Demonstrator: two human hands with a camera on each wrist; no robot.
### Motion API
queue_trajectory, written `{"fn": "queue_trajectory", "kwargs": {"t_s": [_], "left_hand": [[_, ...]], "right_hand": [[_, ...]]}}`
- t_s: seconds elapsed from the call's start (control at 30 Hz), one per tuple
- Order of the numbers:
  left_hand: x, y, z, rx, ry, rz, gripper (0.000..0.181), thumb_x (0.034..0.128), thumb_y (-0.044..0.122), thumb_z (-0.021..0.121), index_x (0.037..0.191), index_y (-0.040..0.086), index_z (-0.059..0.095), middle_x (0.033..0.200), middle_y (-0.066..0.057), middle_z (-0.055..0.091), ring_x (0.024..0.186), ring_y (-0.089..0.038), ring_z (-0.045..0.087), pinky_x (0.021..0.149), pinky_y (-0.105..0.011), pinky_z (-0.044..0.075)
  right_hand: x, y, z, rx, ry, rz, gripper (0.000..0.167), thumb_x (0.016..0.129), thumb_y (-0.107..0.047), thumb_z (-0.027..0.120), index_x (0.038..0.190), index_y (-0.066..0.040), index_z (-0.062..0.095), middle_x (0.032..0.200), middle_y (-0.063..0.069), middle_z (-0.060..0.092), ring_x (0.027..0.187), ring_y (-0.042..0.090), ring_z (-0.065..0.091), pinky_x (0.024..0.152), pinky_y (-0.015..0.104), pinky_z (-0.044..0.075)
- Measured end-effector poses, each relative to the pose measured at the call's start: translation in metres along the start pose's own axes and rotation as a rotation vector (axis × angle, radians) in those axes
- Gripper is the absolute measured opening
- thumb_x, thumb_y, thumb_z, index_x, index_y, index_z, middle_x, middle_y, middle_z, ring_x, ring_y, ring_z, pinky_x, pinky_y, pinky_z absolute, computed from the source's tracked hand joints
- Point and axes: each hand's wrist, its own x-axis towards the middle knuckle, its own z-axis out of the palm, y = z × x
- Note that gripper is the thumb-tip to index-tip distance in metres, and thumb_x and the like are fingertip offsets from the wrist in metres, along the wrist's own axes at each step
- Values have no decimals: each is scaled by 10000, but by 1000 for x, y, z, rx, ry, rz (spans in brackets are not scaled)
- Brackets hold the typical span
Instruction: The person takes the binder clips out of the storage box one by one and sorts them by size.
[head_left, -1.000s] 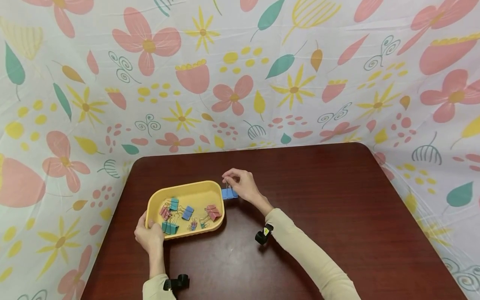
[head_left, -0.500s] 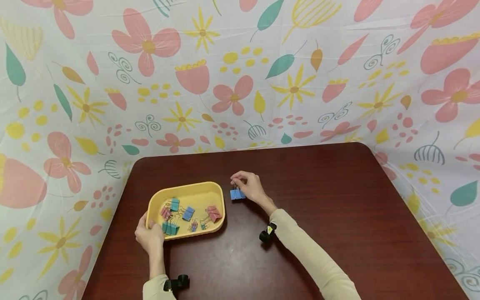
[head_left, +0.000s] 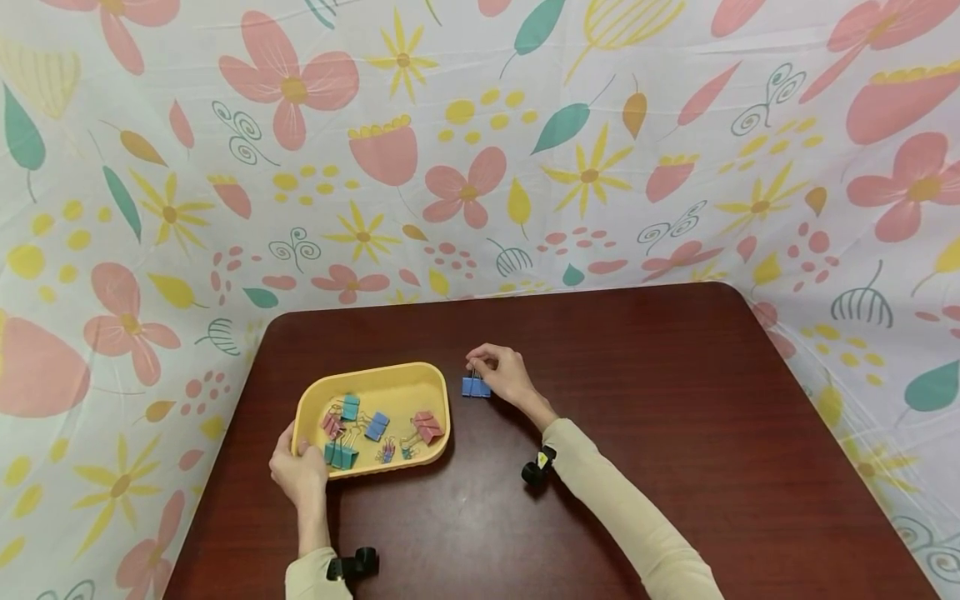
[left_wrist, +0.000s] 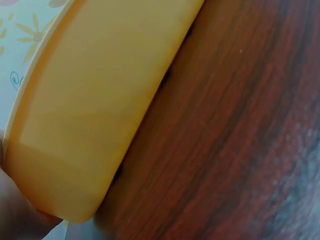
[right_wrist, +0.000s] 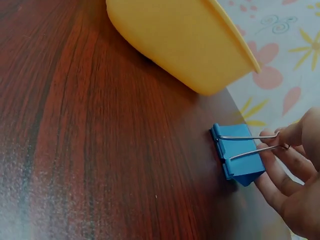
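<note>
My left hand (head_left: 298,475) grips the left end of a yellow tray (head_left: 367,379), thumb over the rim; the left wrist view shows only part of that hand beside the tray's outer wall (left_wrist: 100,100). To the right of the tray, my right hand (head_left: 504,372) pinches a large blue binder clip (head_left: 476,387) by its wire handles. In the right wrist view, the blue binder clip (right_wrist: 242,152) is apart from the tray, its body close to the tabletop; whether it touches the wood I cannot tell.
Inside the tray lie teal binder clips (head_left: 341,456), a smaller blue binder clip (head_left: 377,426), pink binder clips (head_left: 427,426) and some tiny clips (head_left: 386,451). Beneath is a dark red-brown wooden table (head_left: 637,400). A flower-patterned cloth (head_left: 465,100) hangs behind and at both sides.
The right hand has moved right with the blue binder clip, from against the tray's right end to a short gap away from it. The left hand and tray have stayed in place.
</note>
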Motion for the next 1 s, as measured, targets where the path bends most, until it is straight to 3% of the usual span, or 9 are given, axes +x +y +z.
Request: {"fn": "queue_trajectory", "kwargs": {"t_s": [0.07,0.17,0.23,0.3,0.47,0.6,0.77,1.0], "left_hand": [[0,1,0,0,3,-1,423,991,-21,432,1370,6,617,1348,-285,616,1147,-386,616,728,-156,424],[0,1,1,-5,3,-6,429,987,-33,428,1371,3,616,1351,-288,612,1155,-395,609,850,-346,501],[0,2,1,-10,3,-11,434,987,-38,422,1378,0,608,1361,-290,605,1169,-402,602,925,-463,492],[0,2,1,-12,0,-15,436,990,-33,418,1385,-4,600,1369,-291,598,1178,-403,599,957,-503,482],[0,1,1,-12,-1,-15,434,993,-32,421,1388,-2,598,1370,-288,600,1178,-397,601,957,-505,485],[0,2,0,-12,2,-10,430,989,-38,432,1378,6,611,1355,-282,613,1161,-386,609,925,-463,494],[-1,2,0,-11,2,-15,427,995,-26,430,1379,13,612,1359,-275,613,1156,-379,613,859,-369,495],[-1,2,0,-13,2,-22,428,998,-22,427,1385,13,606,1366,-273,609,1163,-383,610,898,-420,503]], "right_hand": [[0,0,-1,-14,5,7,164,988,-106,641,1070,-19,753,925,79,784,800,203,731,649,232,519],[1,-3,-3,-34,26,13,161,981,-128,651,1071,-44,755,934,57,779,830,175,732,703,245,547],[3,-7,-4,-45,44,2,157,979,-141,654,1073,-64,753,932,50,772,823,156,725,709,259,554],[4,-13,-4,-59,59,-25,146,979,-150,652,1072,-90,749,947,45,760,814,149,708,715,279,546],[8,-33,-5,-89,74,-126,128,967,-151,662,1056,-116,748,1041,64,741,921,211,675,823,384,534],[6,-50,1,-68,48,-206,116,962,-154,679,1054,-142,747,1048,40,737,909,190,672,793,376,558],[3,-68,13,-3,-64,-276,125,968,-133,675,1075,-123,738,1049,36,736,964,162,692,833,358,581],[-2,-83,27,5,-268,-290,170,958,-93,674,1117,-65,726,1085,129,748,988,186,701,874,354,582]]}}
